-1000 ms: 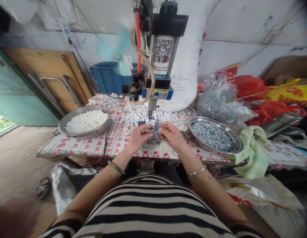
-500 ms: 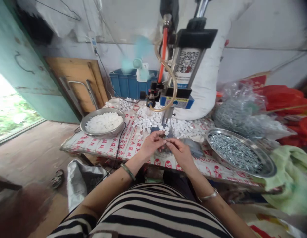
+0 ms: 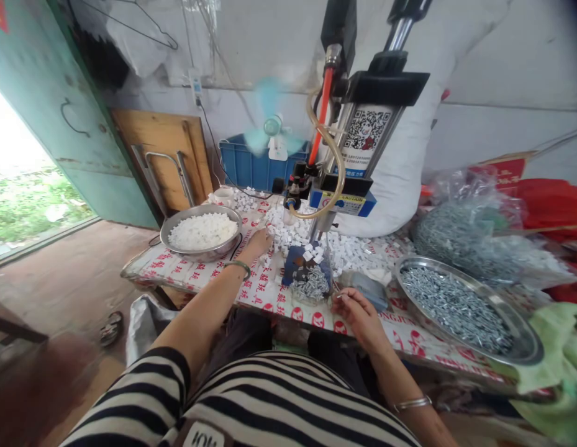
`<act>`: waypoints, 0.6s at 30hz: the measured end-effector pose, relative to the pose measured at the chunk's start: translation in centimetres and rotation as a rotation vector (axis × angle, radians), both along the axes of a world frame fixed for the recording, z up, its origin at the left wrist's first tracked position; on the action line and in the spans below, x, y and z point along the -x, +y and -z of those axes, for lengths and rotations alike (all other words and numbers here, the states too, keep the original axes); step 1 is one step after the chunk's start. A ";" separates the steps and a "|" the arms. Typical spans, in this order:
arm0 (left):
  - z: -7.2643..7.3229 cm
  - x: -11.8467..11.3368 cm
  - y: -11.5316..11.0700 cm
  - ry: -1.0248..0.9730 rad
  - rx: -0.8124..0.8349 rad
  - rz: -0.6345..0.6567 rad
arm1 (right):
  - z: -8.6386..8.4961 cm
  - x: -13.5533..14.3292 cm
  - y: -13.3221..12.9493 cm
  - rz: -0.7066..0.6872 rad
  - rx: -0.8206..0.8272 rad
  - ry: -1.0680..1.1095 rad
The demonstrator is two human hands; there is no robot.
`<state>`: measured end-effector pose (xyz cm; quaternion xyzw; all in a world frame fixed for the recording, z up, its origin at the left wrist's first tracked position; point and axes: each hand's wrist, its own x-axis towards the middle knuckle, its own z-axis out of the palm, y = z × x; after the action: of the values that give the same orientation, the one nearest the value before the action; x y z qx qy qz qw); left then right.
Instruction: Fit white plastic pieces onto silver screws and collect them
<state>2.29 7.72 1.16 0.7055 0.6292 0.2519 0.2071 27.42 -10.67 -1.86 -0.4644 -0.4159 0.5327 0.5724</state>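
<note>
My left hand (image 3: 257, 244) is stretched out at the left edge of a heap of small white plastic pieces (image 3: 288, 231). Its fingertips are partly hidden, so what they grip does not show. Near the table's front, my right hand (image 3: 359, 315) pinches a small metal pin (image 3: 339, 296) between thumb and finger. Between the hands stands a bench press (image 3: 341, 186) with a blue base (image 3: 294, 259). Several white pieces lie on that base, below the ram. A pile of small metal pins (image 3: 310, 284) sits at its front, left of my right hand.
A steel bowl (image 3: 202, 253) of white pieces stands left; a steel tray (image 3: 525, 351) of metal pins stands right. Behind are a running fan (image 3: 272, 126), a blue crate (image 3: 244, 162) and a large white sack (image 3: 400, 192). A grey block (image 3: 369, 292) lies beside my right hand.
My hands were together in front of the press and have parted. The left has gone out left to the white pieces, the right slightly right and nearer me. The view has shifted a little.
</note>
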 end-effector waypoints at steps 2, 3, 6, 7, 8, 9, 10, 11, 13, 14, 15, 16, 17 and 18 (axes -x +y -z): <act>0.7 -0.4 -1.0 -0.010 -0.023 0.045 | 0.2 -0.2 0.1 -0.027 0.002 0.003; 0.9 -0.4 -1.6 -0.018 -0.034 0.058 | 0.2 -0.2 0.1 -0.040 0.004 -0.006; 0.9 0.2 -3.1 -0.027 -0.100 0.086 | 0.2 -0.3 0.3 -0.057 0.007 -0.025; 0.7 0.4 -3.5 -0.009 -0.141 0.110 | 0.2 -0.3 0.3 -0.057 0.008 -0.029; 0.5 0.5 -3.8 0.035 -0.187 0.141 | 0.2 -0.2 0.3 -0.056 0.009 -0.035; 0.3 0.5 -4.1 0.097 -0.228 0.173 | 0.2 -0.2 0.3 -0.054 0.011 -0.044; 0.0 0.4 -4.3 0.160 -0.256 0.203 | 0.1 -0.1 0.3 -0.052 0.013 -0.057; -0.3 0.1 -4.5 0.228 -0.263 0.226 | 0.0 -0.1 0.2 -0.049 0.015 -0.072; -0.7 -0.8 -4.6 0.369 -0.246 0.254 | -0.1 0.1 0.1 -0.043 0.015 -0.102; -0.9 -1.3 -4.7 0.430 -0.235 0.270 | -0.2 0.1 0.1 -0.039 0.013 -0.110; -1.0 -1.6 -4.8 0.485 -0.225 0.287 | -0.2 0.2 0.0 -0.038 0.009 -0.113; -1.1 -1.9 -4.8 0.537 -0.220 0.301 | -0.2 0.3 0.0 -0.037 0.005 -0.113; -1.2 -2.0 -4.9 0.570 -0.221 0.313 | -0.2 0.3 -0.1 -0.037 0.000 -0.113; -1.2 -2.0 -5.0 0.577 -0.225 0.320 | -0.2 0.3 -0.1 -0.038 -0.005 -0.115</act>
<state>4.30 2.76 2.40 0.8558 0.5116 0.0741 -0.0214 27.15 -10.75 -1.71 -0.4846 -0.4584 0.5149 0.5385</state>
